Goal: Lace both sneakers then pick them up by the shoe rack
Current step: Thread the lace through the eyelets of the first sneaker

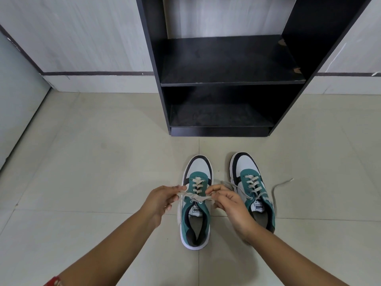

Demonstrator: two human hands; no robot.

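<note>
Two green, white and black sneakers stand side by side on the tiled floor, toes pointing toward the shoe rack [226, 83]. Over the left sneaker [195, 215], my left hand [162, 201] pinches one end of its beige lace [195, 197] and my right hand [228, 203] pinches the other end, with a crossed knot pulled taut between them above the tongue. The right sneaker [253, 182] is laced through its eyelets, and its loose lace end [280, 185] trails on the floor to the right. My right hand covers part of that shoe's inner side.
The black shoe rack stands against the wall, its two visible shelves holding nothing. A pale wall with a dark skirting line [92, 73] runs behind it. A grey panel [18, 104] borders the floor at the left.
</note>
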